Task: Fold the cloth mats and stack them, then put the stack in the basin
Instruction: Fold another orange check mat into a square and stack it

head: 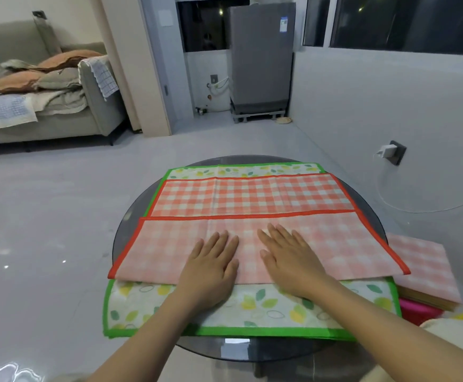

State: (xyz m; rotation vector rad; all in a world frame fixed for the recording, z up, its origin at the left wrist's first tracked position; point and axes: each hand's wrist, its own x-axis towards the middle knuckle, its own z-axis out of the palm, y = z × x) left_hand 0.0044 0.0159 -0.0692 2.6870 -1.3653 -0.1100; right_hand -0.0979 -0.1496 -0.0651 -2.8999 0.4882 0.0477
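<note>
Both palms flat on half-folded red check mat [252, 216], round glass table [131, 216].

Grey tiled floor, sofa [45, 106] with piled cushions far left, grey fridge [262, 59] at back on a stand, dark windows, charger [384, 151] plugged in on right wall. Red check mat lying centre of table over green-edged leaf-print mat [252, 307]; near half folded up, pale underside showing, fold along near side. Long axis of both mats left-right, parallel to near table edge. Left hand [211, 268] and right hand [291, 260] side by side on folded flap, fingers straight and slightly spread, pointing away, gripping nothing. Folded mat stack [423, 268] at right table edge, pink check on top. Fridge sticker blue and white, text too small to read.
</note>
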